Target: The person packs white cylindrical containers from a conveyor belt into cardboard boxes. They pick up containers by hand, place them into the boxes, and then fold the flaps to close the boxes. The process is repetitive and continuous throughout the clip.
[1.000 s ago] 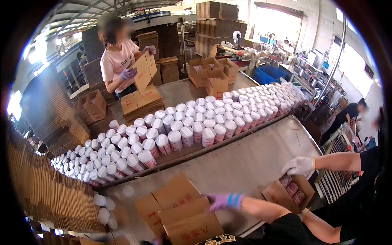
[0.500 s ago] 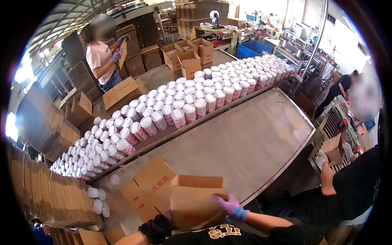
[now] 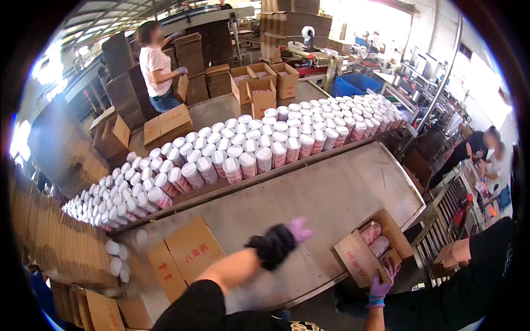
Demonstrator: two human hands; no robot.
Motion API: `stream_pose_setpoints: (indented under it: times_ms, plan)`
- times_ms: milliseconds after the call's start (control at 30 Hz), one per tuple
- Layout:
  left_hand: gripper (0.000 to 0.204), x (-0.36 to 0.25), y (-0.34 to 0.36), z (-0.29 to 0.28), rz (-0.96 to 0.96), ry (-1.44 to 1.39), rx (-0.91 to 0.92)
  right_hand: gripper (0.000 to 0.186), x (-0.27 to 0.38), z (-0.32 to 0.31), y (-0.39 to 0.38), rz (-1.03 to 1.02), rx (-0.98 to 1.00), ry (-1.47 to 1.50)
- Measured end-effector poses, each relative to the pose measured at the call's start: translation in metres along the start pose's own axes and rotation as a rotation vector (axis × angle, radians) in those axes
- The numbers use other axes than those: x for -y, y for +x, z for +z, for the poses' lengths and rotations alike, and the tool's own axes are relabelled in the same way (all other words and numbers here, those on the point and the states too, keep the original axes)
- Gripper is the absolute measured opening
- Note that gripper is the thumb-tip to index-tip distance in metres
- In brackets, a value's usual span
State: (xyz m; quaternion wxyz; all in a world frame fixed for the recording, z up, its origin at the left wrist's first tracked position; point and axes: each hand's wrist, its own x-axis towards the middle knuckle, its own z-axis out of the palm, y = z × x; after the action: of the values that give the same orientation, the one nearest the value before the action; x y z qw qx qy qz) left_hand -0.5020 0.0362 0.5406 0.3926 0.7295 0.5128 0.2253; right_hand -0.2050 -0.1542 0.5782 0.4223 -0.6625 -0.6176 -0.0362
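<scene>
My left hand [image 3: 297,233], in a purple glove with a black band at the wrist, reaches over the metal table [image 3: 301,193], blurred, its fingers apart and holding nothing visible. My right hand [image 3: 381,281], purple-gloved, grips the front flap of an open cardboard box [image 3: 353,254] at the table's right end. Inside lie pink cylindrical containers [image 3: 371,231]. Left of my hands is flattened cardboard [image 3: 196,251]. Long rows of white-lidded, pink-printed containers [image 3: 233,170] stand on a strip along the table's far edge.
Cardboard stacks [image 3: 66,251] and loose white lids [image 3: 115,266] are left. A co-worker [image 3: 157,71] stands across the table by boxes [image 3: 259,101]. Another worker's forearm [image 3: 457,252] is at right, by a roller conveyor [image 3: 439,220]; more people [image 3: 497,171] stand beyond. A blue bin [image 3: 348,85] is behind.
My left hand has risen to the right. My right hand has moved right, now on a box holding containers; the open box is gone from the lower middle. The co-worker opposite has lowered their cardboard.
</scene>
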Motion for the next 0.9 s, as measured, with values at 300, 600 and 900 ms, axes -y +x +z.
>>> stream_pose_setpoints:
  times_ms: [300, 600, 900]
  plan:
    - [0.072, 0.149, -0.234, -0.237, -0.986, 0.839, 0.109, 0.041, 0.164, -0.009, 0.056, -0.119, 0.116, 0.125]
    - [0.058, 0.085, -0.266, -0.217, -0.372, 0.581, 0.339, 0.099, 0.274, 0.19, -0.138, -0.325, 1.09, -0.218]
    - [0.061, 0.133, -0.32, -0.211, -0.453, 0.604, 0.147, 0.097, 0.293, 0.184, -0.13, -0.202, 1.146, -0.27]
